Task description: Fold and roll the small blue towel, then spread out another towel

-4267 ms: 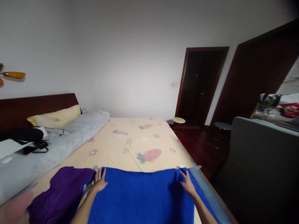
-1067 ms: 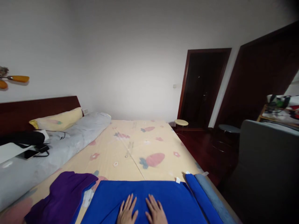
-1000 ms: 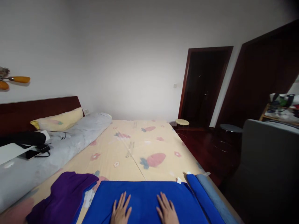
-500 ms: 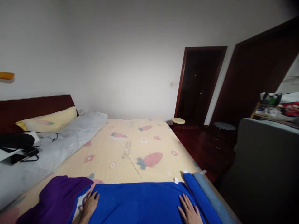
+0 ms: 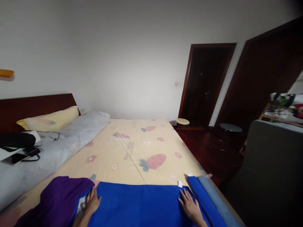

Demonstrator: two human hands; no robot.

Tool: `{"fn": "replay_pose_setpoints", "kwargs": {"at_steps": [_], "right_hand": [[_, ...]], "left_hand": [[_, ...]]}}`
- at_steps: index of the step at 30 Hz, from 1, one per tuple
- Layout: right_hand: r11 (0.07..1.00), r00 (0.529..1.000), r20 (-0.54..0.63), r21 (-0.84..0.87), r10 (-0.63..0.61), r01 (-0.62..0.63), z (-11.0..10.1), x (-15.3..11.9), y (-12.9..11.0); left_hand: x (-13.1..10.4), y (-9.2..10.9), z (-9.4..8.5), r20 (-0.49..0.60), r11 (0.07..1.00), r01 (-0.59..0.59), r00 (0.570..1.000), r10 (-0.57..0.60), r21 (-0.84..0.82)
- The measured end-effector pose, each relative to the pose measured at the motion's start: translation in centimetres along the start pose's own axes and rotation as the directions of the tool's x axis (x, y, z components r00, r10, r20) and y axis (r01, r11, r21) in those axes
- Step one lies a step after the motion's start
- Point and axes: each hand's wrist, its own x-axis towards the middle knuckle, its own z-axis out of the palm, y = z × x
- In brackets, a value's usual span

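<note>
A blue cloth lies spread at the near edge of the bed, with a small white tag at its far right corner. My left hand rests at the cloth's left edge, fingers extended. On the right part of the same cloth my right hand lies flat, fingers stretched out just below the tag. Left of my left hand is a rumpled purple cloth, with blue and white fabric showing under its edge. Beside my right hand lie a rolled blue cloth and a rolled grey-blue cloth.
The bed sheet has a strawberry and flower print. A grey quilt, a yellow pillow, a phone and a black bag are at the left. Stools stand beyond the bed's right edge, near a dark chair back.
Both hands have moved forward along the blue cloth, the right one closer to the tag. The cloth looks smoother on its left part. The view has shifted slightly.
</note>
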Motion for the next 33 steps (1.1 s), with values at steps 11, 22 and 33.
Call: {"fn": "replay_pose_setpoints", "kwargs": {"at_steps": [11, 22, 33], "right_hand": [[0.847, 0.856, 0.105, 0.248, -0.506, 0.470, 4.3, -4.6, -20.5], [0.990, 0.995, -0.001, -0.103, -0.095, 0.094, 0.6, -0.4, -3.8], [0.974, 0.966, -0.128, -0.016, -0.224, 0.224, 2.0, -1.1, -10.0]], "left_hand": [[-11.1, 18.5, 1.8, 0.206, 0.801, -0.594, 0.776, 0.596, -0.076], [-4.2, 6.9, -0.7, 0.247, 0.966, -0.256, 0.939, 0.238, 0.045], [-7.9, 13.4, 0.1, 0.115, 0.894, -0.444, 0.893, 0.435, 0.062]]}}
